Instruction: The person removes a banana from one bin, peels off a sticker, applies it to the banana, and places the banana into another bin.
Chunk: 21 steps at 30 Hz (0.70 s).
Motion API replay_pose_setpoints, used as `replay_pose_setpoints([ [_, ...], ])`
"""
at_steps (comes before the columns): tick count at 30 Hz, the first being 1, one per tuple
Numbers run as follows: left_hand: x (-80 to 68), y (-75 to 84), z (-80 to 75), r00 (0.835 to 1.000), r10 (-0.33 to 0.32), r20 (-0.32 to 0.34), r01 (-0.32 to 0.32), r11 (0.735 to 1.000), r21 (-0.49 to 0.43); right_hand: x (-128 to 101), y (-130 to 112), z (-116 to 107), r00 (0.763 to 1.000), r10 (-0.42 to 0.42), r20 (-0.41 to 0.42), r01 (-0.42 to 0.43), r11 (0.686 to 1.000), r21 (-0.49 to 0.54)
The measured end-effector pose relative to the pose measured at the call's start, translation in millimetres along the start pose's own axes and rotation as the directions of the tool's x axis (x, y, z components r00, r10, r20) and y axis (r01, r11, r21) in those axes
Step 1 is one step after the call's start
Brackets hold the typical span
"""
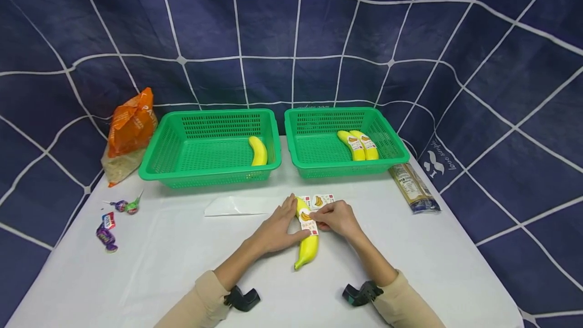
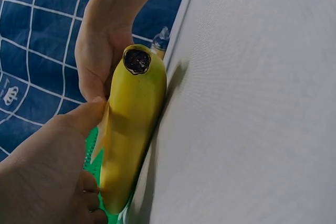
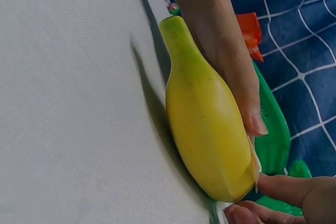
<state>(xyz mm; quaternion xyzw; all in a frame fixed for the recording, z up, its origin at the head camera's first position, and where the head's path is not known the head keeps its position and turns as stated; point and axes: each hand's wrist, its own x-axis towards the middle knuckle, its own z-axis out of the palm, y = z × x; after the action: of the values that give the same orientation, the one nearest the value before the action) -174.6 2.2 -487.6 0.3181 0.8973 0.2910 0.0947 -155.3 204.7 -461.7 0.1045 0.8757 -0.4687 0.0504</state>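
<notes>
A yellow banana point(image 1: 308, 252) lies on the white table, its stem end toward me. A white sticker point(image 1: 307, 222) with a banana picture and red marks lies across its upper side. My left hand point(image 1: 278, 227) holds the banana from the left, fingers near its far end and thumb on the sticker's near end. From the right, my right hand point(image 1: 339, 219) pinches the sticker's right edge between thumb and forefinger. In the right wrist view, the sticker's edge point(image 3: 255, 166) stands slightly off the peel. More stickers point(image 1: 324, 200) lie just beyond the hands.
One banana point(image 1: 258, 151) lies in the left green basket point(image 1: 209, 173). The right green basket point(image 1: 346, 169) holds two stickered bananas point(image 1: 364, 145). A white paper strip point(image 1: 237, 206), wrapped candies point(image 1: 107, 234), lollipops point(image 1: 125, 205), an orange bag point(image 1: 132, 125) and a gold packet point(image 1: 413, 189) lie around.
</notes>
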Motion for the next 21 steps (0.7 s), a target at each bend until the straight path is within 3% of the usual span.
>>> replay_pose_setpoints([
  [5, 0.3, -1.4, 1.1, 1.0, -0.005, 0.008, 0.005, 1.0, -0.005, -1, 1, -2, 0.999, 0.006, 0.046, -0.006, 1.0, -0.009],
  [13, 1.9, -3.1, -0.8, 1.0, -0.01, 0.025, 0.01, 1.0, -0.005, -4, 2, -11, 0.981, -0.014, 0.194, 0.034, 0.995, -0.097],
  [16, 2.2, -4.0, -0.2, 1.0, -0.009, 0.029, 0.009, 1.0, -0.008, -3, 4, -11, 0.979, -0.014, 0.205, 0.031, 0.996, -0.084],
  [21, 1.6, -3.2, 1.3, 0.999, -0.018, 0.044, 0.02, 0.999, -0.037, 3, 7, -10, 0.974, 0.02, 0.225, -0.029, 0.999, 0.038],
])
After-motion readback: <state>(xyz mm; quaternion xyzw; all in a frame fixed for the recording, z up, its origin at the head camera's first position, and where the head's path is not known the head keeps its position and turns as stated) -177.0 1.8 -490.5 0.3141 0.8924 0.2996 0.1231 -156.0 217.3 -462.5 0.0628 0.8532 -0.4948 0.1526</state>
